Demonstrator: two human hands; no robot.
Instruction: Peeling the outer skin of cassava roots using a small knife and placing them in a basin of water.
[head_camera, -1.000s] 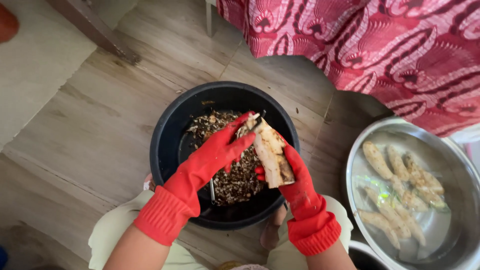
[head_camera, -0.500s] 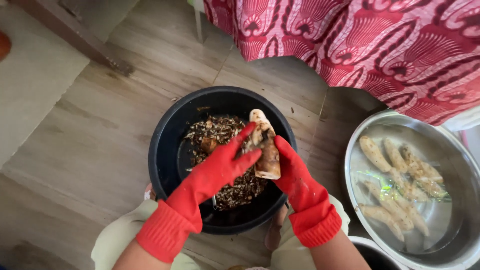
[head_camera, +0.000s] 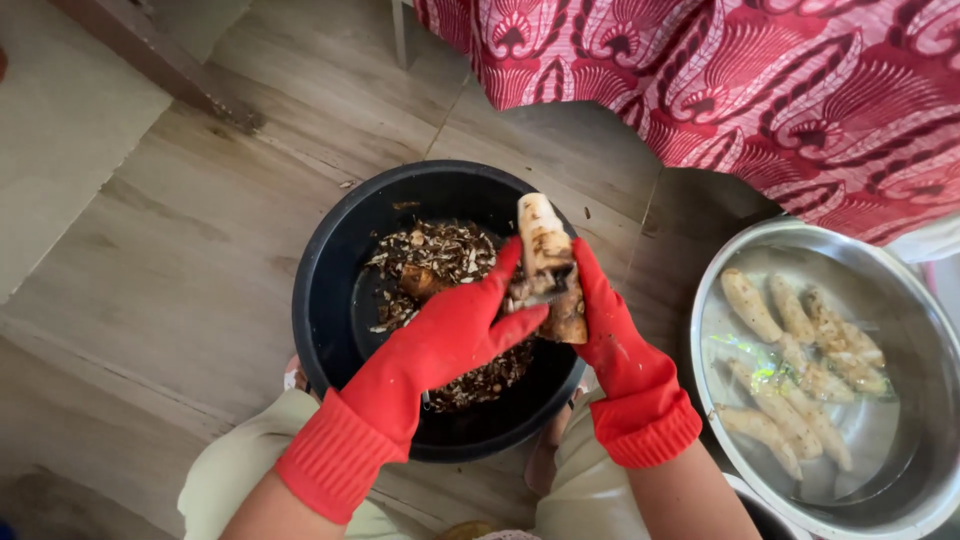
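- over the black tub (head_camera: 330, 300) on the wooden floor (head_camera: 170, 260), both hands in red rubber gloves meet at a pale, partly peeled root (head_camera: 548, 262).
- the right hand (head_camera: 605, 325) is wrapped around the root's lower part, holding it upright.
- the left hand (head_camera: 455, 335) presses against the root's side; whether it clasps a tool cannot be told.
- brown peelings (head_camera: 440, 255) lie in the tub.
- peeled roots (head_camera: 800, 360) sit in water in a steel basin (head_camera: 720, 440), under a red patterned cloth (head_camera: 760, 90).
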